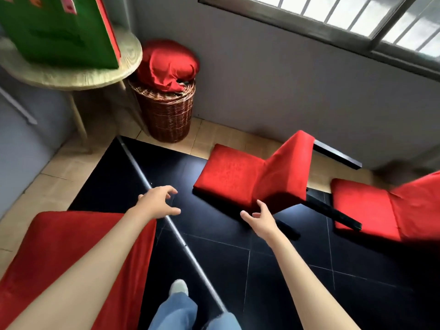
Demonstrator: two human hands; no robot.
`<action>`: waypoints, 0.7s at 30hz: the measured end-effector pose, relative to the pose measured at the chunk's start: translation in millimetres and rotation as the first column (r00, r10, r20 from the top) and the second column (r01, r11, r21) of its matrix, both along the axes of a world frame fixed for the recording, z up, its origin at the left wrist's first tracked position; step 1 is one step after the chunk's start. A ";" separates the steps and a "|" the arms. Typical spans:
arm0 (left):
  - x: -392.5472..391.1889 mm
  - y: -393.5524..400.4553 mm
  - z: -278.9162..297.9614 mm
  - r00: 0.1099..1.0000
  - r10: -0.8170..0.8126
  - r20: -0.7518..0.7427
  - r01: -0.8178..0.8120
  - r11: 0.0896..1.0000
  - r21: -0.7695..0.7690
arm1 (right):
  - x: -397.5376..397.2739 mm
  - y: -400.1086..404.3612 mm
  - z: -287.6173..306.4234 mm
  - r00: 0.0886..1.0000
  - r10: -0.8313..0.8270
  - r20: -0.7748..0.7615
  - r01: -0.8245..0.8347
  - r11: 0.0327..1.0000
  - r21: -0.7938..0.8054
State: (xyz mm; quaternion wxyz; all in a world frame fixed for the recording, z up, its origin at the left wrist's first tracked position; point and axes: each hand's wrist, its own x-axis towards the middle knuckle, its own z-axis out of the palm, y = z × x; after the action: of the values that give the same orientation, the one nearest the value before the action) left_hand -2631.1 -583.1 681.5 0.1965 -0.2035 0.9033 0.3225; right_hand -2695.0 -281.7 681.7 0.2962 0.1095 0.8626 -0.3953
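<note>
Reaching forward with the right hand [260,216], with fingers spread and loosely curled, gripping nothing. Hovering just beside the near lower corner of the red chair [238,177]; touching it or not, cannot tell from this view. Reaching forward with the left hand [158,202] too, with fingers relaxed and half curled, thumb apart, also holding nothing. Hanging over the metal floor strip [191,256], to the left of the red chair and apart from it. Locating the red chair tipped over on the black floor tiles [273,270], between the two hands and the wall, with seat pad to the left and black legs [333,213] pointing right. Locating a second red chair [371,206] just beyond those legs, at the right edge of view. Passing the left forearm over a third red upholstered seat [71,246] at lower left. Showing blue jeans [176,310] and one pale shoe [179,287] at bottom centre. Farther back, locating a wicker basket [166,115] against the grey wall [273,79], carrying a bundled red cloth [169,60] on top. Just beside the basket, at upper left, locating a round wooden bench [95,78] bearing a green box [59,32]. Showing a barred window [345,13] along the top right.
</note>
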 end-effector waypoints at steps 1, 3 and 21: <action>-8.9 -0.9 -5.0 1.000 -0.008 0.022 0.008 1.000 0.001 | -7.4 -0.7 -5.7 0.999 -0.022 0.031 0.022 1.000 -0.002; -29.8 -3.6 -13.1 0.998 -0.016 0.055 0.016 1.000 -0.002 | -23.9 -0.8 -16.5 0.994 -0.067 0.087 0.068 0.998 -0.005; -313.2 27.4 -114.1 0.979 -0.135 0.151 0.151 0.983 -0.101 | -268.3 1.6 -146.2 0.951 -0.245 0.188 0.256 0.966 -0.037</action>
State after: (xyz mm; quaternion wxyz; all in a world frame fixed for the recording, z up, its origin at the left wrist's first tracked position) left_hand -2944.3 -555.7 567.4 0.2721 -0.1716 0.9157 0.2408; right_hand -2963.3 -280.1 535.5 0.3244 0.2445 0.7986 -0.4440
